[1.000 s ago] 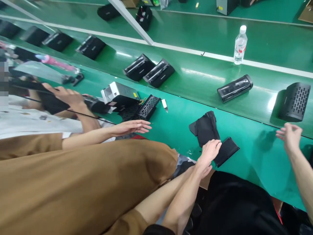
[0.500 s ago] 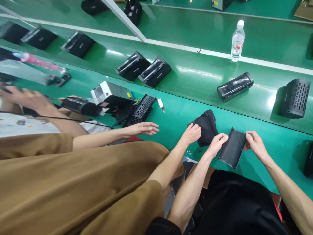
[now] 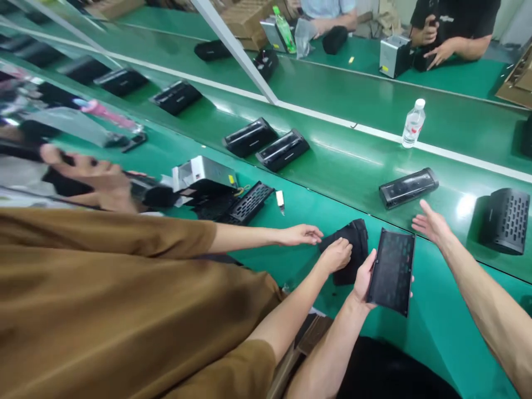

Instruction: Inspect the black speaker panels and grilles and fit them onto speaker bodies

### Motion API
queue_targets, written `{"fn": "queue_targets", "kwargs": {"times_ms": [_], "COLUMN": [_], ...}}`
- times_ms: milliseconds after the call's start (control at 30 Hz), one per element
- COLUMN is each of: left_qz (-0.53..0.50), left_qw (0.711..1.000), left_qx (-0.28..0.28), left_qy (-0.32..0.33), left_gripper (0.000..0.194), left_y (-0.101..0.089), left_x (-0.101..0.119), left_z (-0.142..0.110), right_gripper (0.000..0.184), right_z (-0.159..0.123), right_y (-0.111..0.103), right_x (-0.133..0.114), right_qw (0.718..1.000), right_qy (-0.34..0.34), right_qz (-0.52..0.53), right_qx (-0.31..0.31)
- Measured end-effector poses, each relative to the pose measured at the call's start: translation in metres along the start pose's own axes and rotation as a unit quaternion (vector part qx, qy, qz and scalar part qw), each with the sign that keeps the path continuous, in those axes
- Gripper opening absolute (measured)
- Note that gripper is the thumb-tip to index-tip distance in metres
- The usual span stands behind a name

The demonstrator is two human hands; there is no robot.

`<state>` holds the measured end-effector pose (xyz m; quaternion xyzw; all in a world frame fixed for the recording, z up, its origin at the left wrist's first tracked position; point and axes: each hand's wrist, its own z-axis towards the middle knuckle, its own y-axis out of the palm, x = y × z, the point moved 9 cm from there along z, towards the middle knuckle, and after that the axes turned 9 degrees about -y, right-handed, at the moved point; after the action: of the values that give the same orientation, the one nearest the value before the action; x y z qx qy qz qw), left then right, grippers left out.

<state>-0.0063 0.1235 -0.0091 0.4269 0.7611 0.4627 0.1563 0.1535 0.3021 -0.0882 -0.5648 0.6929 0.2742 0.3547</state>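
My left hand (image 3: 364, 277) grips a black speaker grille panel (image 3: 391, 271) along its left side, with fingertips showing past its right edge. The panel is tilted up, its perforated pattern showing faintly through a dark backing. My right hand (image 3: 432, 223) is open, fingers spread, beside a black cylindrical speaker body (image 3: 409, 187) on the belt; a touch between them is not evident. Left of my left hand, a co-worker's hands (image 3: 336, 255) are at a stack of black cloth-like sheets (image 3: 352, 238).
A water bottle (image 3: 413, 124) stands on the belt (image 3: 344, 166). A speaker with a slotted grille (image 3: 507, 221) is at right, and several speakers line the left. A silver-black box (image 3: 205, 177), a slotted grille (image 3: 253, 202) and a small white tube (image 3: 280, 201) lie on the bench. People work across the line.
My right hand has let go of the panel and moved up toward the speaker body on the belt. My left hand now holds the panel alone, more upright. The co-worker's other hand has reached the black sheets.
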Motion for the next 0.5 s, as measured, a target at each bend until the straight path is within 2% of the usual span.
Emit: {"fn": "queue_targets", "kwargs": {"times_ms": [133,267,367,433,500], "left_qz": [-0.05,-0.002,0.007,-0.01,-0.022], "left_qw": [0.998,0.998,0.997,0.998,0.999], "left_qx": [-0.005,0.052,0.078,0.055,0.02], "left_qy": [0.027,0.031,0.019,0.017,0.026], "left_gripper": [0.093,0.093,0.096,0.097,0.096], "left_y": [0.011,0.02,0.02,0.02,0.022], "left_x": [0.017,0.029,0.028,0.025,0.023], "left_z": [-0.013,-0.03,-0.035,-0.032,-0.028], "right_gripper": [0.063,0.048,0.038,0.033,0.03], "right_z": [0.062,0.08,0.067,0.049,0.029], "right_y": [0.044,0.068,0.064,0.05,0.028], "right_x": [0.001,0.0,-0.003,-0.009,-0.026], "right_qw": [0.999,0.998,0.995,0.993,0.991], "right_qy": [0.032,0.023,0.019,0.017,-0.008], "right_qz": [0.015,0.054,0.091,0.11,0.135], "right_qx": [0.029,0.037,0.042,0.041,0.025]}}
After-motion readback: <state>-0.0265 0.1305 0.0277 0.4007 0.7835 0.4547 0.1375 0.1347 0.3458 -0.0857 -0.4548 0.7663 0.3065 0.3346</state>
